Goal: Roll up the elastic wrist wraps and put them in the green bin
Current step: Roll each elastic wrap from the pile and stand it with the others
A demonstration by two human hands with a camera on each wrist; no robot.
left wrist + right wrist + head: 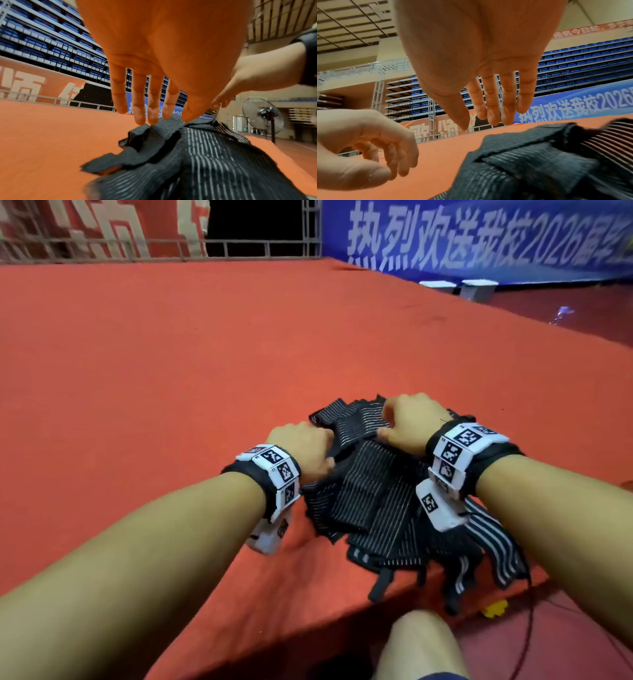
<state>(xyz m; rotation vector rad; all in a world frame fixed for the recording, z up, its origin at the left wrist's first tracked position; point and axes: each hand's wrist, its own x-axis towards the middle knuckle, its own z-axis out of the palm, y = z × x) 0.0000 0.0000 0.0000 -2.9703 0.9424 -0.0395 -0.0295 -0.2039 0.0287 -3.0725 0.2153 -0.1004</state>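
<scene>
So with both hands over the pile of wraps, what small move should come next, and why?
Probably close the left hand on one wrap's edge and lift it free of the pile. Its fingertips just touch the top wrap, the right hand hovers open, and nothing is rolled yet. No green bin is in view.

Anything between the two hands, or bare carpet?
Not bare. In the head view the pile of striped black wraps fills the stretch between the left hand and right hand; the red carpet shows only around it.

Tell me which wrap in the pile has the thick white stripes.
The wrap with thick white stripes at the pile's near right edge, below the right wrist; the rest carry thin, fine pinstripes.
</scene>
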